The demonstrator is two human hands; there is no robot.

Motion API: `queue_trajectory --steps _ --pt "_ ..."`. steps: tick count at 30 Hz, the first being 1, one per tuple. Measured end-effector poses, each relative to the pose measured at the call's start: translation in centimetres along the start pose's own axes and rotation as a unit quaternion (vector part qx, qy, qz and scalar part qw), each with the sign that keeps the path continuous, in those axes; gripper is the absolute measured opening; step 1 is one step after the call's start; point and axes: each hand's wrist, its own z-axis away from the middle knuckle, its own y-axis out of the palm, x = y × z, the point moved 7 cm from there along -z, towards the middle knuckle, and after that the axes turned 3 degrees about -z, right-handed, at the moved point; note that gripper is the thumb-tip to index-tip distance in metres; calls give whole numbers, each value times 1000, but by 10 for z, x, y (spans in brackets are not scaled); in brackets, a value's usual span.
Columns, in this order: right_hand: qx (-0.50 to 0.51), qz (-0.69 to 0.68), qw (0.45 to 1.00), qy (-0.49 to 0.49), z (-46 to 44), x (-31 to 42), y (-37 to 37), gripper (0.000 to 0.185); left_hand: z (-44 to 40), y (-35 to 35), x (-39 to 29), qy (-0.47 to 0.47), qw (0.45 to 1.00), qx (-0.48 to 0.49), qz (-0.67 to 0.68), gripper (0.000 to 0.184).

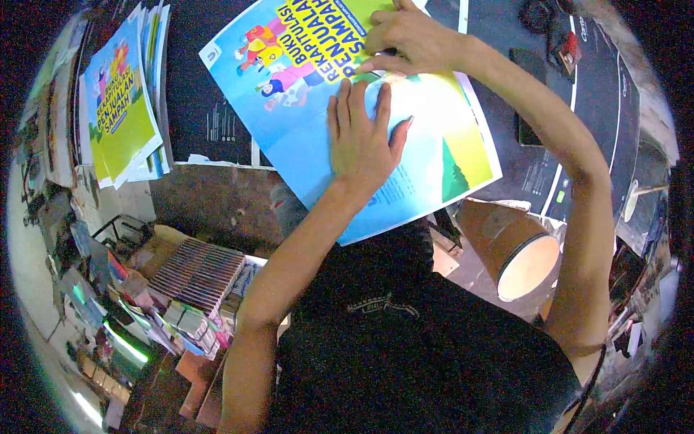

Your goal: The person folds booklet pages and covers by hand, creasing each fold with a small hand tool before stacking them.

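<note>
A large printed cover sheet [303, 137], blue and green with yellow lettering and cartoon figures, lies at an angle on the black tabletop. Its near corner reaches past the table's front edge toward my body. My left hand [361, 141] rests palm down on the blue part, fingers stretched out and thumb apart. Just beyond it, my right hand [412, 40] is on the sheet's upper part with its fingers bent inward. What those fingers hold, if anything, is hidden. Bright glare washes out the sheet right of my left hand.
A stack of matching printed covers [119, 108] stands at the table's left. A dark flat object [530, 126] lies on the black tabletop [210, 94] at right. Below are a round-ended brown cylinder [531, 267] and, at lower left, a stack of bound items [195, 275].
</note>
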Motion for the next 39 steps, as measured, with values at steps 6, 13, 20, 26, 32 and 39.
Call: queue_trajectory --steps 6,13,20,26,32,39 --pt "-67 64 996 2 8 7 -1 33 1 -2 0 -3 1000 -7 7 62" --pt "-33 62 997 -27 6 12 2 33 -1 -3 0 0 1000 -8 10 62" --pt "-27 -11 991 127 8 -4 -22 34 -3 -7 1 0 1000 -26 1 55" --pt "-159 159 880 418 66 -35 -62 34 -39 -21 29 -35 989 -111 94 25" --pt "-186 206 841 465 98 -43 -27 32 -50 -6 34 15 993 -97 66 12" --pt "-258 50 901 346 81 38 -1 39 -65 -18 19 32 999 -33 17 11"
